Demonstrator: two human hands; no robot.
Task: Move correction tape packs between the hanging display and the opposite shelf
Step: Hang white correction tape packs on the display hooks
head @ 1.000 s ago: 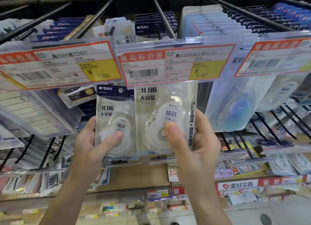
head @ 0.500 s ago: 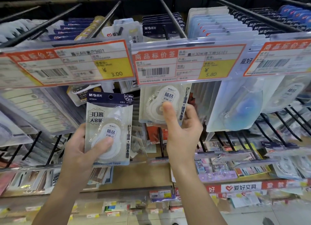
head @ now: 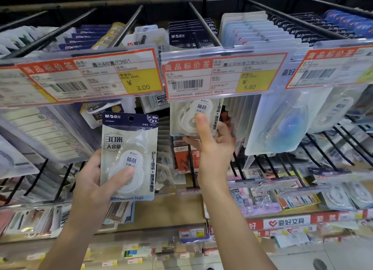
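Correction tape packs [head: 129,154] before hanging display [head: 203,25]

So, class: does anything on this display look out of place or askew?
Nothing looks damaged or spilled. The price tags hang tilted, perhaps from the lens. Each hand, left and right, holds a tape pack.

Glossy clear plastic blister on printed card: correction tape pack [head: 129,156], centre left. Matt black metal hooks [head: 203,24], upper centre. Shiny plastic-sleeved paper price tags [head: 224,75].
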